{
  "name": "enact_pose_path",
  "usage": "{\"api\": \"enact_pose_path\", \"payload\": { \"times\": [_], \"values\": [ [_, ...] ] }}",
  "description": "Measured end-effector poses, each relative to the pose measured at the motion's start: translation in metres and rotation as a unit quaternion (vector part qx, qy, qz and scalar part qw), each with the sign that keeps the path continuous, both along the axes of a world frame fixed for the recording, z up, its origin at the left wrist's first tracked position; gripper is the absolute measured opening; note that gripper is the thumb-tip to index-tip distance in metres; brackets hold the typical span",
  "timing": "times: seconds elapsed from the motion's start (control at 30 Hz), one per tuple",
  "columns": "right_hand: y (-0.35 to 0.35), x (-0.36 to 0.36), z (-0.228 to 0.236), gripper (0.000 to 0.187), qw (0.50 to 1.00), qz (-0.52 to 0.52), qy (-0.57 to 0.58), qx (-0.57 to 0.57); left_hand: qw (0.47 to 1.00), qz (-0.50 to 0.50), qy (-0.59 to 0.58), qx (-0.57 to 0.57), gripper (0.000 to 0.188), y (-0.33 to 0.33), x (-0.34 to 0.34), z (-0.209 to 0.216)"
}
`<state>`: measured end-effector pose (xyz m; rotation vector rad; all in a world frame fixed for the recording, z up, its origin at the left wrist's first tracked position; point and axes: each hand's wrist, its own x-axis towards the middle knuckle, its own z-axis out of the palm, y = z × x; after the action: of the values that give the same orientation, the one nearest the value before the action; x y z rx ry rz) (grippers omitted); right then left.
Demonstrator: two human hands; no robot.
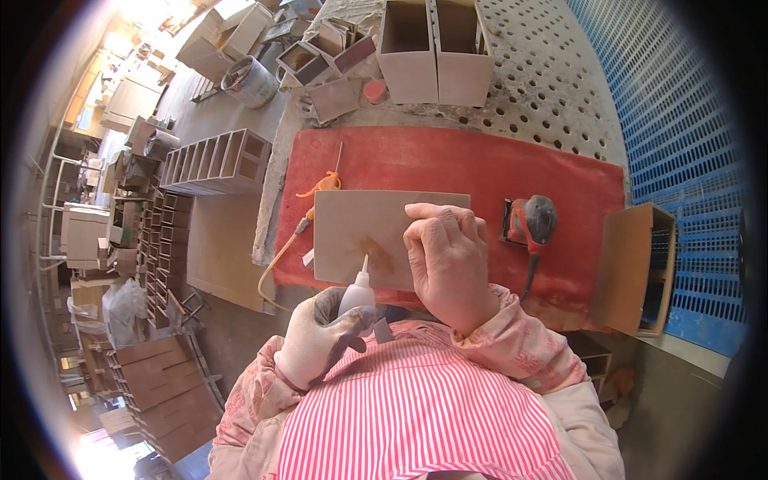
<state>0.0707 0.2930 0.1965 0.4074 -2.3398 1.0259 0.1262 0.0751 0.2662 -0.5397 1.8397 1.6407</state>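
In my gloved left hand (316,334) is a small white squeeze bottle (358,299) with a thin nozzle, held at the near edge of a flat grey-brown board (352,224). The nozzle tip points over a brownish smear (373,254) on the board. Whether it touches the surface, I cannot tell. My bare right hand (448,260) is over the right part of the board, fingers bent and drawn together. Anything between them is hidden from view. A red cloth (384,152) lies under the board.
Right of the board lies a sander (534,220) with a dark top. On the left is an orange air blow gun (322,186) with a hose. Grey boxes (436,76) stand at the back, beside a red lid (374,91). An open wooden box (632,268) stands right.
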Motion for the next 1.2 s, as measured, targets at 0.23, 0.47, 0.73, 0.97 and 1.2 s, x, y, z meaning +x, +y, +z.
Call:
{"api": "enact_pose_path", "payload": {
  "times": [0.23, 0.47, 0.73, 0.97, 1.2],
  "values": [
    [-0.001, 0.000, -0.001, 0.016, 1.000, 0.008, -0.002, -0.010, 0.999, 0.016, -0.027, 0.027, 0.039, -0.001, -0.006, -0.001],
    [0.000, -0.002, 0.000, 0.016, 1.000, 0.008, -0.008, -0.011, 1.000, 0.015, -0.012, 0.020, 0.036, -0.002, -0.008, -0.004],
    [-0.001, -0.001, 0.000, 0.016, 1.000, 0.003, -0.001, 0.002, 0.999, 0.027, -0.012, 0.039, 0.035, -0.004, -0.008, -0.005],
    [-0.001, -0.002, 0.002, 0.015, 1.000, 0.000, 0.000, 0.005, 0.999, 0.019, -0.001, 0.047, 0.036, -0.004, -0.009, -0.004],
    [0.001, -0.016, 0.000, 0.011, 1.000, -0.010, 0.000, 0.012, 0.990, 0.072, 0.110, 0.039, 0.031, -0.022, -0.011, -0.010]
  ]
}}
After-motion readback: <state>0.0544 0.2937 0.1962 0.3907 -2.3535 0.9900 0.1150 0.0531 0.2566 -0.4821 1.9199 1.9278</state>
